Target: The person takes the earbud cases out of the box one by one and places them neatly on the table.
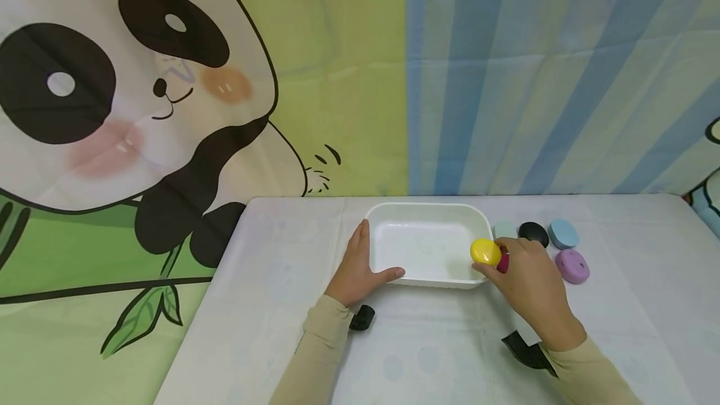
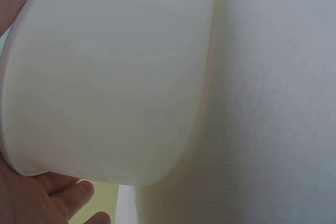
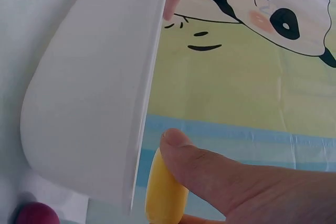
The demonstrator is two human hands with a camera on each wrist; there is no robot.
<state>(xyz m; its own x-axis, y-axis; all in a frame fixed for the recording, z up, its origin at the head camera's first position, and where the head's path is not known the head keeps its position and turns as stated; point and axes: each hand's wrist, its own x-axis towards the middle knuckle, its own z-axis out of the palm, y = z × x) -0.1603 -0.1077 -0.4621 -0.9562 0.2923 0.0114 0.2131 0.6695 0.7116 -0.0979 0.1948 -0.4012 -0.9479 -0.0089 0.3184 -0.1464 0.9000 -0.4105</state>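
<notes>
A white rectangular tray (image 1: 427, 281) stands on the table with nothing seen inside it. My left hand (image 1: 360, 270) rests at its near left corner, thumb along the near rim and fingers along the left side. Over the tray's right edge, my right hand (image 1: 531, 286) pinches a glossy yellow disc (image 1: 485, 252) between thumb and fingers. The disc shows edge-on in the right wrist view, beside the tray wall (image 3: 89, 87). A dark red round piece (image 3: 37, 215) lies by the tray, partly hidden behind the right hand in the head view.
Right of the tray lie a pale green piece (image 1: 504, 230), a black disc (image 1: 533, 234), a light blue disc (image 1: 564, 234) and a purple piece with small holes (image 1: 572, 266). A white cloth covers the table (image 1: 427, 342). Behind it hangs a printed panda curtain (image 1: 349, 80).
</notes>
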